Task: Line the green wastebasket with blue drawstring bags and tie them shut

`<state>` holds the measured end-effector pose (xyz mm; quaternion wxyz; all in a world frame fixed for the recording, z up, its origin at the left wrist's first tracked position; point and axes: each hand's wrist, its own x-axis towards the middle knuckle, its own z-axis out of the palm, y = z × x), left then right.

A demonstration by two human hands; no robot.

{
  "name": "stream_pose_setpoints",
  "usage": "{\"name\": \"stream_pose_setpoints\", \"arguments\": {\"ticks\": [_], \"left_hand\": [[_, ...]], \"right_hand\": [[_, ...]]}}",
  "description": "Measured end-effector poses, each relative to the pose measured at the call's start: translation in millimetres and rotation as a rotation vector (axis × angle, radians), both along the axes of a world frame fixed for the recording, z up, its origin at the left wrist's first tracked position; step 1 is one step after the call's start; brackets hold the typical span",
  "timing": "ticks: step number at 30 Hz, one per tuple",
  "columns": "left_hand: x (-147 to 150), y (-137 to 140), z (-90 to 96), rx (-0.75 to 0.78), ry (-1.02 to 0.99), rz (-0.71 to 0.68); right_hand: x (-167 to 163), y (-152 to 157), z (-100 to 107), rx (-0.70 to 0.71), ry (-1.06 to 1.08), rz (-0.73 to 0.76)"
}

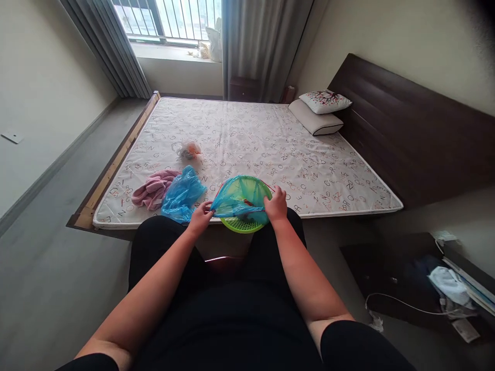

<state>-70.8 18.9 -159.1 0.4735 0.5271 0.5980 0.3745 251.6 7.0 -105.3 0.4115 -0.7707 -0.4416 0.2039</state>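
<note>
A round green plastic basket [243, 226] rests at the bed's near edge, between my knees. A thin blue plastic bag [232, 198] is drawn over part of it, and something small and reddish-brown shows inside. My left hand [201, 218] pinches the bag's edge at the basket's left side. On the right, my right hand [276, 205] grips the bag's edge by the basket rim, thumb toward the inside. Left of the basket lies a crumpled blue plastic bag [183, 193], touching a pink towel [154, 189].
The bare mattress [255, 139] with printed letters spreads ahead. A crumpled clear bag [189, 150] with something orange lies on it. Two pillows [324, 102] are stacked by the dark headboard [402, 103]. At right stands a dark nightstand [386, 268] with a cable and a white cloth-like bundle.
</note>
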Motion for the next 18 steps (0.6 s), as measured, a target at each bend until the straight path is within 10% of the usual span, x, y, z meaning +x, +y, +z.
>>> {"name": "stream_pose_setpoints", "arguments": {"ticks": [11, 18], "left_hand": [[2, 0, -7.5, 0.0, -0.076, 0.07], [-10, -4, -15.1, -0.175, -0.107, 0.168]], "right_hand": [[-16, 12, -10, 0.039, 0.162, 0.146], [-38, 30, -12, 0.134, 0.329, -0.039]]}}
